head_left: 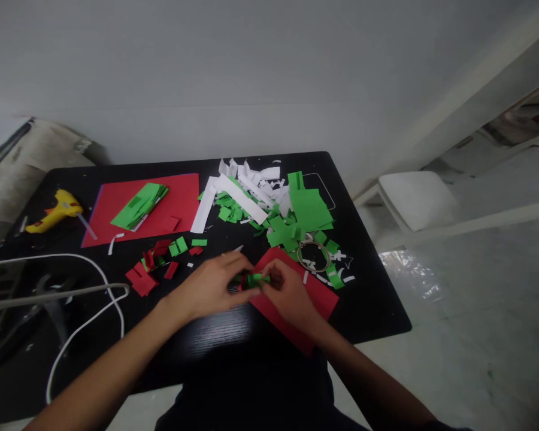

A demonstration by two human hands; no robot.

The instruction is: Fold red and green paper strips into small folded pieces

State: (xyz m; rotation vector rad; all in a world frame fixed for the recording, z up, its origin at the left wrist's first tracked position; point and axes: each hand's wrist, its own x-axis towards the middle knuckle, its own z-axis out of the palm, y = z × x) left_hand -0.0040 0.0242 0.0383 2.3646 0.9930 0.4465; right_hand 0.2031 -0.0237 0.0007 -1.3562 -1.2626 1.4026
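Both my hands meet over the front middle of a black table (377,299). My left hand (213,285) and my right hand (287,293) pinch a small folded green paper piece (257,279) between their fingertips; a bit of red shows at its left end. Under my right hand lies a red paper sheet (317,296). Small red and green paper scraps (155,266) lie just left of my left hand.
A heap of green and white paper offcuts (269,206) fills the table's back middle. A large red sheet (179,200) with a green paper stack (140,206) lies back left, beside a yellow glue gun (54,211). A tape ring (313,256), a white cable (90,263) and a white stool (415,197) are nearby.
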